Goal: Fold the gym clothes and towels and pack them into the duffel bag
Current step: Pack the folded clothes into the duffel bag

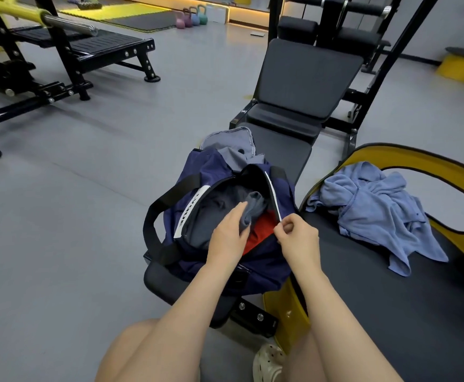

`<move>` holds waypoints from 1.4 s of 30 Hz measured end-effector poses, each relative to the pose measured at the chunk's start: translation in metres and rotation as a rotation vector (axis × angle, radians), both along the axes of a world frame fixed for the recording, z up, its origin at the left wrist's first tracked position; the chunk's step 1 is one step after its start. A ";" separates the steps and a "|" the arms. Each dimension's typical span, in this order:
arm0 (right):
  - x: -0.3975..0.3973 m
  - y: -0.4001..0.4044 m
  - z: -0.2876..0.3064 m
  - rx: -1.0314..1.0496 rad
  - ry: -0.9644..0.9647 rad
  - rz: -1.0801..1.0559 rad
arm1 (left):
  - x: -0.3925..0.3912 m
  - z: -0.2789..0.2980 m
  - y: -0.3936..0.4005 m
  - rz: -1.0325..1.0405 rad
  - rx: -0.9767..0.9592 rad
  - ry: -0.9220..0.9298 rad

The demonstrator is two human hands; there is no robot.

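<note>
Bare forearms, perforated cream clog

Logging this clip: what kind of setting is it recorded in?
Almost certainly a gym. A black padded weight bench stands on the grey floor, a row of coloured kettlebells sits by the far wall, and a barbell rests on a black rack at the left.

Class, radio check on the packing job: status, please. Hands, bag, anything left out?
Left hand pushing grey garment into open duffel bag. Right hand pinching bag's opening edge. Red item inside. Blue towel unfolded, outside the bag.
</note>
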State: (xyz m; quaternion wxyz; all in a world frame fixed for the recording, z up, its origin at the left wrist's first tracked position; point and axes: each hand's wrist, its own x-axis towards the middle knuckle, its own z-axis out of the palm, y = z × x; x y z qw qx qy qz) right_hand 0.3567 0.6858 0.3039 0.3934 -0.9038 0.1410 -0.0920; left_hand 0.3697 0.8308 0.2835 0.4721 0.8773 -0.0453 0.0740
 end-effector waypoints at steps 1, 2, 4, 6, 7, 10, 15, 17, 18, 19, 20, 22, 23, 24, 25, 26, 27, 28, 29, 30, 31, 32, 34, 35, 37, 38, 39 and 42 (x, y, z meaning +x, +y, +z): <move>-0.001 -0.002 0.000 0.029 -0.004 0.003 | 0.001 -0.002 -0.003 -0.063 0.086 0.019; -0.002 -0.004 0.001 0.057 -0.005 0.006 | 0.002 -0.003 -0.007 -0.139 0.183 0.051; -0.005 -0.008 0.002 0.087 -0.008 0.016 | 0.004 -0.006 -0.013 -0.314 0.341 0.104; -0.008 -0.013 0.002 0.092 -0.007 0.031 | 0.007 -0.007 -0.013 -0.451 0.422 0.158; -0.010 -0.015 0.002 0.091 -0.003 0.038 | 0.010 -0.005 -0.013 -0.497 0.447 0.172; -0.012 -0.018 0.002 0.096 0.007 0.063 | 0.019 -0.001 -0.008 -0.484 0.338 0.186; -0.014 -0.018 0.001 0.096 0.002 0.105 | 0.030 -0.013 -0.009 -0.427 0.699 0.196; -0.014 -0.018 0.001 0.091 -0.005 0.108 | 0.028 -0.020 -0.019 -0.384 0.857 0.221; -0.014 -0.018 0.001 0.082 -0.008 0.110 | 0.026 -0.023 -0.025 -0.363 0.890 0.230; -0.014 -0.019 0.001 0.072 -0.008 0.113 | 0.024 -0.024 -0.030 -0.353 0.909 0.240; -0.014 -0.019 0.001 0.064 -0.008 0.118 | 0.023 -0.025 -0.033 -0.349 0.917 0.246; -0.015 -0.020 0.001 0.063 -0.010 0.124 | 0.023 -0.026 -0.032 -0.356 0.913 0.243; -0.015 -0.020 0.001 0.066 -0.011 0.126 | 0.023 -0.024 -0.029 -0.364 0.895 0.233; -0.016 -0.020 0.001 0.069 -0.011 0.127 | 0.023 -0.021 -0.026 -0.365 0.870 0.206; -0.016 -0.020 0.001 0.071 -0.013 0.126 | 0.023 -0.018 -0.022 -0.347 0.847 0.166; -0.015 -0.020 0.002 0.072 -0.015 0.126 | 0.022 -0.016 -0.017 -0.304 0.827 0.116; -0.015 -0.020 0.002 0.072 -0.017 0.127 | 0.021 -0.014 -0.012 -0.242 0.814 0.077; -0.014 -0.020 0.003 0.073 -0.018 0.129 | 0.020 -0.013 -0.006 -0.184 0.816 0.064; -0.013 -0.020 0.003 0.076 -0.017 0.131 | 0.019 -0.014 0.001 -0.145 0.835 0.093; -0.012 -0.019 0.003 0.079 -0.018 0.134 | 0.017 -0.016 0.007 -0.134 0.865 0.149; -0.012 -0.017 0.002 0.079 -0.020 0.138 | 0.015 -0.018 0.011 -0.146 0.895 0.213; -0.011 -0.014 0.002 0.076 -0.024 0.146 | 0.012 -0.021 0.014 -0.172 0.919 0.265; -0.010 -0.009 0.001 0.061 -0.040 0.160 | 0.008 -0.025 0.015 -0.227 0.945 0.291; -0.009 -0.006 0.001 0.055 -0.049 0.163 | 0.005 -0.026 0.014 -0.250 0.960 0.284; -0.008 -0.002 0.000 0.048 -0.061 0.167 | 0.000 -0.023 0.016 -0.287 0.985 0.286; -0.007 0.000 0.001 0.048 -0.063 0.165 | -0.001 -0.021 0.018 -0.298 0.979 0.283; -0.006 0.001 0.001 0.048 -0.059 0.161 | -0.001 -0.017 0.020 -0.304 0.957 0.266; -0.001 0.004 0.002 0.016 0.008 0.145 | 0.002 -0.001 0.029 -0.221 0.750 0.039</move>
